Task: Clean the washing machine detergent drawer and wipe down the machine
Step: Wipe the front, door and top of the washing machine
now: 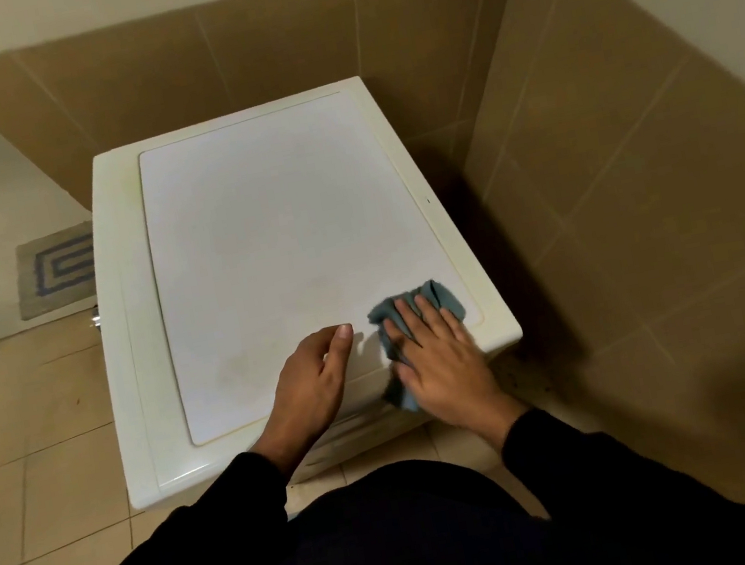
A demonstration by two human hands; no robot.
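Note:
A white washing machine (254,233) stands below me, seen from above; its flat top panel fills the middle of the view. A grey-blue cloth (437,301) lies on the near right corner of the top and hangs a little over the front edge. My right hand (442,359) lies flat on the cloth with straight, spread fingers and presses it down. My left hand (313,381) rests on the near front part of the top, thumb stretched out along the surface, holding nothing. The detergent drawer is hidden from this angle.
Brown tiled walls (637,169) close in behind and to the right of the machine, leaving a dark narrow gap on the right. Beige floor tiles (41,436) spread to the left. A grey and blue bath mat (55,271) lies at the far left.

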